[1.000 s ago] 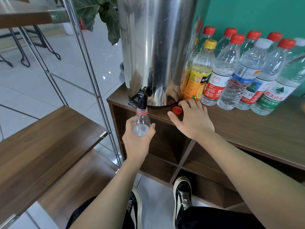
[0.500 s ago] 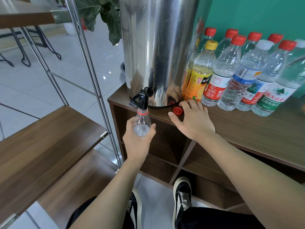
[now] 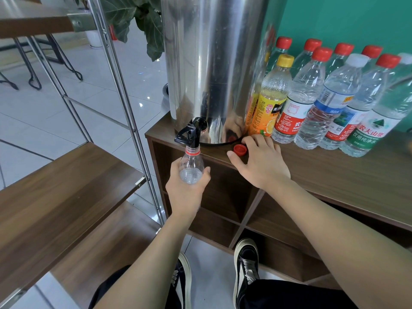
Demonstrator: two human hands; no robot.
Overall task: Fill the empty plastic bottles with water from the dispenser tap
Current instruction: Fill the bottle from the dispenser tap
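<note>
My left hand (image 3: pixel 186 191) grips a clear plastic bottle (image 3: pixel 191 167) with a red neck ring, its open mouth right under the black tap (image 3: pixel 189 134) of the steel water dispenser (image 3: pixel 214 68). Water stands in the bottle's upper part. My right hand (image 3: pixel 260 162) rests flat on the wooden cabinet top (image 3: pixel 334 175), fingers spread beside the loose red cap (image 3: pixel 240 150).
Several capped bottles (image 3: pixel 330 101), one orange-labelled with a yellow cap (image 3: pixel 270 97), stand in rows right of the dispenser against a green wall. A metal-framed wooden shelf (image 3: pixel 55 188) stands to the left. A leafy plant (image 3: pixel 142 21) is behind.
None of note: both hands and the bottle hold their places; only the view shifted slightly.
</note>
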